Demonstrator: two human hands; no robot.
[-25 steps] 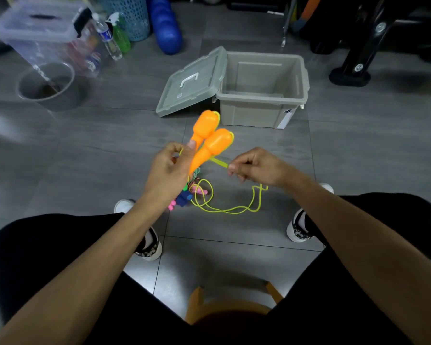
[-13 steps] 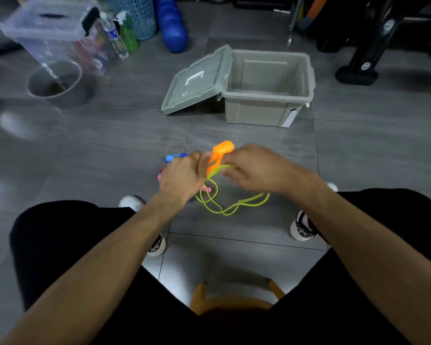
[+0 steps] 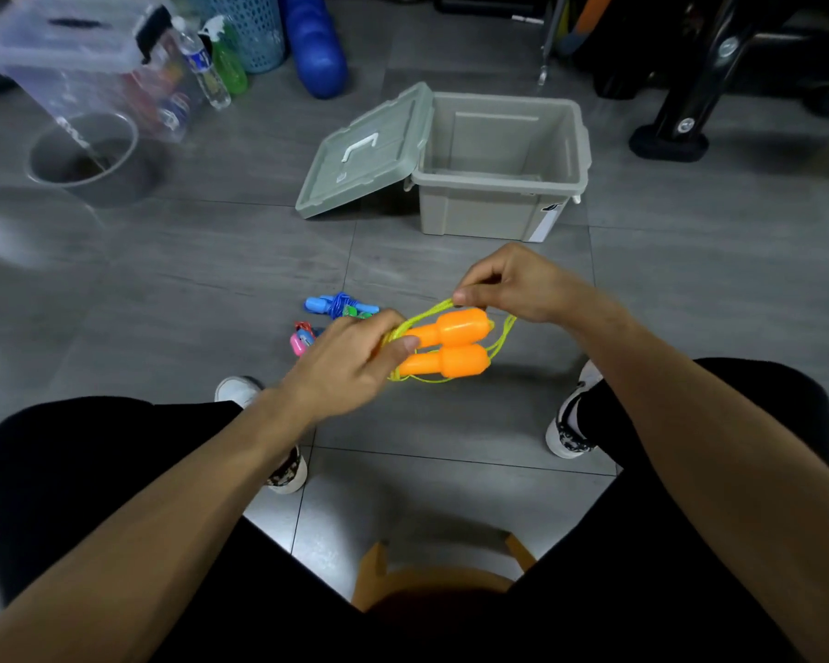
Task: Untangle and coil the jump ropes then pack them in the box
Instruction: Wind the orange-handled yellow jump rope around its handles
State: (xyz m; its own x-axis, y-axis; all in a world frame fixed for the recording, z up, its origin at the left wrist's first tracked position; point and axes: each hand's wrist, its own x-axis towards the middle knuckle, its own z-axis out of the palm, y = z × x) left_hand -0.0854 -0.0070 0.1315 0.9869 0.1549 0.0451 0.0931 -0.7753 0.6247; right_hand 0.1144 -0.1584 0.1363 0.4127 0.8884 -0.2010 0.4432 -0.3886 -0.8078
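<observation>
Now the orange handles (image 3: 443, 347) have tipped flat, lying sideways near the box (image 3: 498, 184). Left hand (image 3: 350, 368) grips their thin ends; right hand (image 3: 513, 284) pinches the yellow rope (image 3: 431, 312) above them.

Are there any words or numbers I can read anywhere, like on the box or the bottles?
No text reads clearly anywhere in this picture.
White sticker on the grey box: dark marks, too small to read.
Label on the clear water bottle: blurred, unreadable.
Round emblem on the black equipment leg: a logo, not legible.
Colourful packs inside the clear bin: blurred by motion.
</observation>
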